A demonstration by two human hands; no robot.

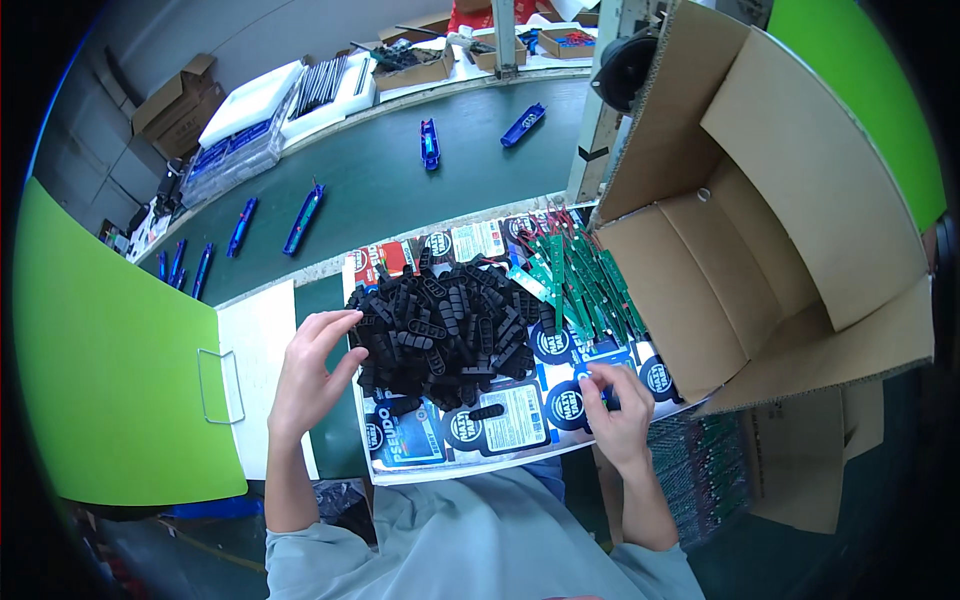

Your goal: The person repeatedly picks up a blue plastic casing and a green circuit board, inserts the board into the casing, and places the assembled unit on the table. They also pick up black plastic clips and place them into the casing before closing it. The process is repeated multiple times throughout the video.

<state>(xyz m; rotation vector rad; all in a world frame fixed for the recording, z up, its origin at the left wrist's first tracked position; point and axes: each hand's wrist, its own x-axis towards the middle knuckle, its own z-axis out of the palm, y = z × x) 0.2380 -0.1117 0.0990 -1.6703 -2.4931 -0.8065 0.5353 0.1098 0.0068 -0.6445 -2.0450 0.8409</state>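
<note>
A heap of small black rubber keypad strips (440,325) lies on a printed sheet-covered board (560,440) in front of me. My left hand (315,370) is at the left edge of the heap, with fingertips beside the outer strips and thumb apart; nothing shows in its grasp. Over the right front part of the board, my right hand (620,412) has bent fingers with a gap to the thumb, and no held thing is visible. One loose strip (486,412) lies in front of the heap. Narrow green circuit boards (580,285) with red wires are piled at the back right.
An open cardboard box (690,290) stands at the right. Blue elongated housings (304,218) are spread along the green bench (370,200) beyond. A bright green panel (120,360) and white paper (260,360) are at left. Packed boards (700,470) sit low at right.
</note>
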